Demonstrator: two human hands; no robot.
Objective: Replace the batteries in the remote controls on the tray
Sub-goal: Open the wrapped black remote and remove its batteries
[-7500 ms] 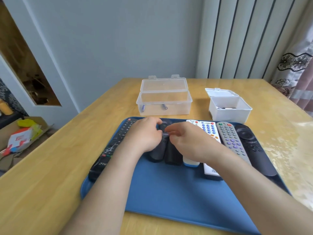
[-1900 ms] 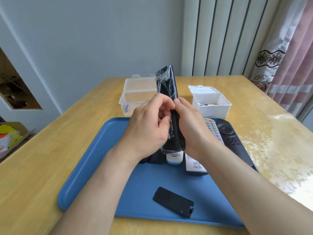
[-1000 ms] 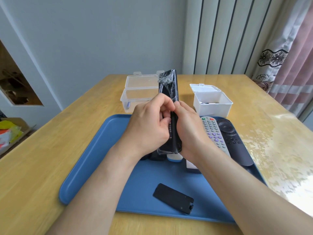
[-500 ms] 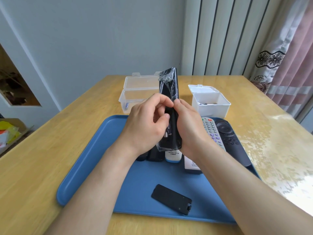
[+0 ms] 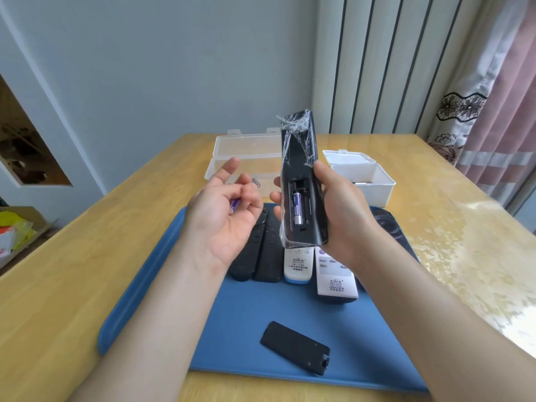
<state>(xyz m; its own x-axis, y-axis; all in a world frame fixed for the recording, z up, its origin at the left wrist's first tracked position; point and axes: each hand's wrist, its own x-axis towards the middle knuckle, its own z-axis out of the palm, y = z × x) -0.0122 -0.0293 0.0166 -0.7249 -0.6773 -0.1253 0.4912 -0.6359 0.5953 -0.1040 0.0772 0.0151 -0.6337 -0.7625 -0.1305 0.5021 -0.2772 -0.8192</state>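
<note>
My right hand (image 5: pixel 338 210) grips a black remote (image 5: pixel 300 158) wrapped in clear film, held upright above the blue tray (image 5: pixel 162 285), back side facing me. Its battery bay is uncovered and one purple battery (image 5: pixel 298 208) sits in the left slot; the right slot looks empty. My left hand (image 5: pixel 226 216) is palm-up beside it, fingers curled around a second purple battery (image 5: pixel 233 205). The black battery cover (image 5: pixel 295 351) lies on the tray near its front edge. Several other remotes lie in a row on the tray behind my hands, two black ones (image 5: pixel 258 250) and two white ones (image 5: pixel 336 274).
A clear plastic box (image 5: pixel 246 153) with its lid up stands behind the tray. A white open box (image 5: pixel 367 181) stands to its right. The wooden table (image 5: pixel 72 256) reaches to a wall and curtains. A cardboard box with clutter sits on the floor at far left.
My left hand has come away from the remote's back with one battery in its fingers. The open battery bay now shows, with one battery left inside.
</note>
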